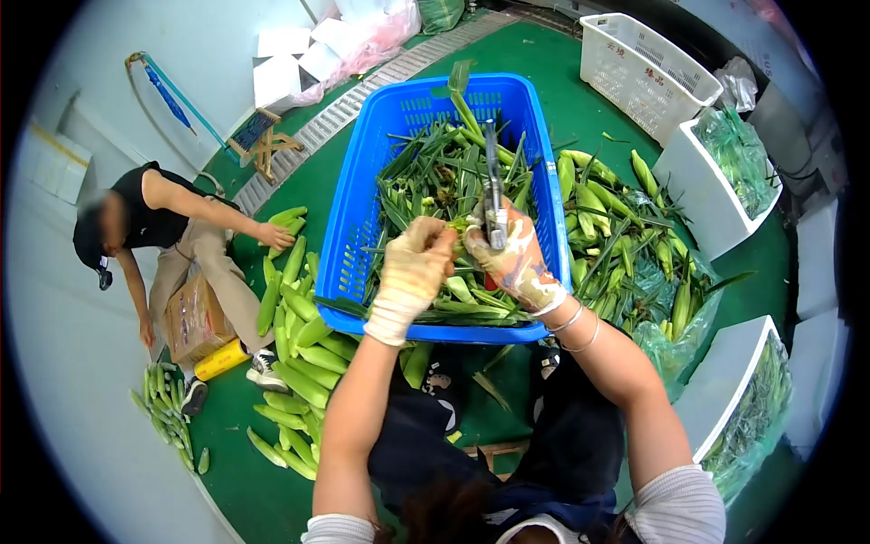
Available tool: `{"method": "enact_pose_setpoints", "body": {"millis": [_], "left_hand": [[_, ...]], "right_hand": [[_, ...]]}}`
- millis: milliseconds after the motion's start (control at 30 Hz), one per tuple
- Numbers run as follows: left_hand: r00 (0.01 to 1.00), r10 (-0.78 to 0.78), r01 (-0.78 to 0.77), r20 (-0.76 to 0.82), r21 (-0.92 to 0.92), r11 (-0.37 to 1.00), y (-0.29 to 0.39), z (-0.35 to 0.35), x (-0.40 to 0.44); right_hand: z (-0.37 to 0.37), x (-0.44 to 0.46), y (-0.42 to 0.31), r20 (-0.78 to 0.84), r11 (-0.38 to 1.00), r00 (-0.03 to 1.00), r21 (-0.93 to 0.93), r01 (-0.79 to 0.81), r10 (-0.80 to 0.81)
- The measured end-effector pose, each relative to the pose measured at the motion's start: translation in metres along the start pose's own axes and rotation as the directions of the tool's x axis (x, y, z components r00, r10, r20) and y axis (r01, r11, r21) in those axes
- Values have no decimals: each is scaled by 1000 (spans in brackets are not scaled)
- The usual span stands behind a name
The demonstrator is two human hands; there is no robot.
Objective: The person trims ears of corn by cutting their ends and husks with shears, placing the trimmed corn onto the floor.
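Red Chinese characters [614, 51], among them 云 and 品, mark the side of a white crate [625, 95] standing beyond and to the right of the blue basket [343, 208].

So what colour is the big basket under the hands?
Blue, seen best in the head view.

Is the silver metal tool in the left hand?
No, the pale-gloved right hand holds the tool over the blue perforated plastic basket.

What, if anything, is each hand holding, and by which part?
The right hand holds a metal tool by its near end. The left hand's hold cannot be told.
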State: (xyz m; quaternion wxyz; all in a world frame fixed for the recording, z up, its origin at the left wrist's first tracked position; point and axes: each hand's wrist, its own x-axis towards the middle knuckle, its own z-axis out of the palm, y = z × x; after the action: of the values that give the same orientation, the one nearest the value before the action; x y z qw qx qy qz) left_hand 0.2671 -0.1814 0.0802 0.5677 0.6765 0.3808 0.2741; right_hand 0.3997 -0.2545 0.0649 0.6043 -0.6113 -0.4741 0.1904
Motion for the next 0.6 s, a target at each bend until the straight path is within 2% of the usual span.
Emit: {"method": "enact_pose_setpoints", "body": {"millis": [33,67,133,200,267,300,333,400,467,533,567,600], "left_hand": [[997,-61,66,37,-136,989,6,-6,-5],[998,-61,65,32,-138,988,9,-9,-8],[998,-7,24,68,-254,967,11,-13,-17],[999,-27,40,47,-297,954,9,-14,-24],[996,-56,84,67,-551,830,11,-15,-30],[996,-68,90,60,-578,811,16,-14,-34],[996,-68,89,59,-578,811,14,-14,-35],[996,39,38,86,-739,672,8,-14,-36],[994,70,19,79,-785,619,4,-14,-34],[991,82,39,107,-809,587,1,-17,-32],[997,55,13,61,-777,630,2,-17,-33],[1000,-1,-10,-15,-691,723,7,-19,-34]], "right_hand": [[-4,-3,-6,23,993,999,113,-34,32],[-6,-6,-9,31,992,999,118,-40,37],[-9,-16,-18,109,824,970,513,-241,216],[-13,-24,-31,69,767,971,601,-224,230],[-12,-30,-28,129,578,944,763,-290,303],[-15,-31,-29,153,546,952,790,-280,266],[-16,-33,-30,156,496,937,814,-301,313],[-18,-32,-33,196,380,933,873,-306,301],[-19,-29,-35,163,404,938,870,-284,307],[-19,-27,-29,235,382,931,862,-333,280],[-16,-26,-36,193,449,951,847,-286,240],[-17,-24,-38,205,554,941,767,-325,268]]}}
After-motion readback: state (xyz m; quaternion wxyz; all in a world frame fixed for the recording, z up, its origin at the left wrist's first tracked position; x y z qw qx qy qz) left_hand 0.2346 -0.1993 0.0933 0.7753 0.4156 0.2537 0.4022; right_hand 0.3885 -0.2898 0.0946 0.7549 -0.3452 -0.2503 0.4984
